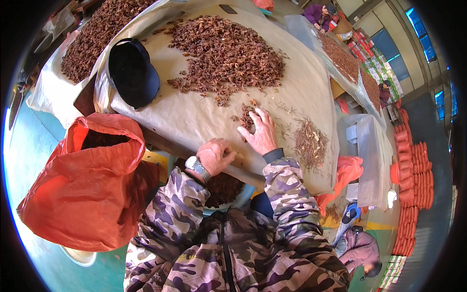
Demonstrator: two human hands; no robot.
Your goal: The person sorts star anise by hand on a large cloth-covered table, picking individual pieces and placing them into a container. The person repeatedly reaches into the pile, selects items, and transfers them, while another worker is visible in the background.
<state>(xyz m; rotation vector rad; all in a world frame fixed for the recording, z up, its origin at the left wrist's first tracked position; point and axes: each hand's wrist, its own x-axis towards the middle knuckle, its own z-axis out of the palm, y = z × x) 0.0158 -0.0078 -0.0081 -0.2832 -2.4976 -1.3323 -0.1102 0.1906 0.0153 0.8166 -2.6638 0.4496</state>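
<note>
My right hand point(262, 131) lies on the cloth-covered table with thumb and fingers apart. Its fingertips touch a small cluster of star anise point(246, 115). Closer to the table's edge, my left hand point(216, 156) is half curled, a metal-banded watch on its wrist; whether anything sits inside its fingers is hidden. Beyond both hands spreads a large heap of star anise point(230, 54). Right of my right hand is a small pile of stems and debris point(311, 143). Below the table edge, partly behind my left forearm, a light-blue basin point(245, 195) holds dark star anise.
A dark cap point(131, 73) rests on the table's left side. An open red woven sack point(91, 189) stands at left. More anise point(105, 36) lies on a neighbouring surface. At right are plastic sheeting point(374, 160), stacked red sacks point(414, 171) and a crouching person point(359, 248).
</note>
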